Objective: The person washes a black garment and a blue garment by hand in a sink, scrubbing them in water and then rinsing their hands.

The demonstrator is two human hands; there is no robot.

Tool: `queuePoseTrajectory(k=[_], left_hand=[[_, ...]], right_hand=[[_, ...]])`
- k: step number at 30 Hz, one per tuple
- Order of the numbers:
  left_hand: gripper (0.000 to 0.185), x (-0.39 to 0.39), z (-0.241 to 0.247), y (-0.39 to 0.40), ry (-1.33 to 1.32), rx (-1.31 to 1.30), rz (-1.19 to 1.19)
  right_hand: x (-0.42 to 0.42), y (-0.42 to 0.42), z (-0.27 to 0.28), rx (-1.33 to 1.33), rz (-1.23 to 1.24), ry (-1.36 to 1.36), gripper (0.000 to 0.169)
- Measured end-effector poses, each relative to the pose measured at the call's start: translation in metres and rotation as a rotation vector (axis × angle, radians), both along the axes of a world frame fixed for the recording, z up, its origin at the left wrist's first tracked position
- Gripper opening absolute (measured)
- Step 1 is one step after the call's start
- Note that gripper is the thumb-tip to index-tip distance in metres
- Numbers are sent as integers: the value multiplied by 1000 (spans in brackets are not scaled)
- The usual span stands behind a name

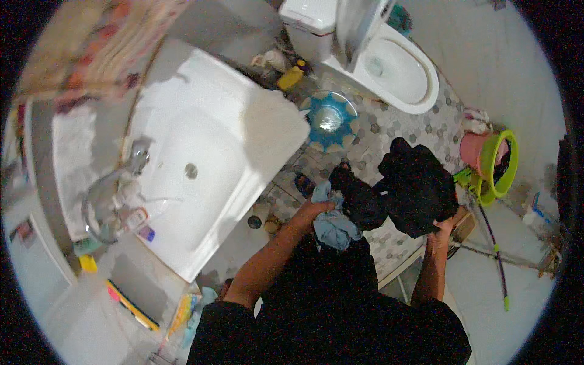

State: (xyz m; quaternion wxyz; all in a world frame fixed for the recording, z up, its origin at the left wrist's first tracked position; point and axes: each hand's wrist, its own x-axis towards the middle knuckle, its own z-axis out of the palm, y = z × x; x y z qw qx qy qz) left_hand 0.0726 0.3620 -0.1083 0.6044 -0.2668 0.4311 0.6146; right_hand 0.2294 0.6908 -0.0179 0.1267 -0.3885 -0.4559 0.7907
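Observation:
My left hand grips a bunched light-blue cloth in front of my body. Out to the right, my right hand holds the lower edge of a bulky black garment or cloth, which hangs above the tiled floor. A second dark bundle lies between the two hands; whether it is part of the black cloth or of my clothing I cannot tell. Beyond the blue cloth, a metal basin with a blue scalloped pattern stands on the floor.
On the left is a white washbasin with a faucet. A toilet with its lid up stands at the top. To the right are a pink bucket, a lime-green tub and a long-handled tool. A yellow bottle sits near the toilet.

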Motion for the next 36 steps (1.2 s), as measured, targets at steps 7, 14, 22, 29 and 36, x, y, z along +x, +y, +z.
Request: queuePoseTrajectory(k=[7, 14, 22, 29, 36], left_hand=[[41, -27, 74, -19, 171, 238, 437], [33, -16, 145, -109, 184, 229, 810], [34, 15, 141, -216, 546, 256, 1224], [35, 38, 105, -364, 593, 215, 1488], [40, -4, 90, -417, 307, 116, 1655]], right_hand=[[-74, -14, 93, -106, 57, 210, 80], [-147, -84, 155, -271, 245, 306, 83], [-228, -192, 137, -432, 585, 371, 80], [-271, -355, 120, -677, 768, 271, 62], [-302, -434, 18, -840, 583, -6, 47]])
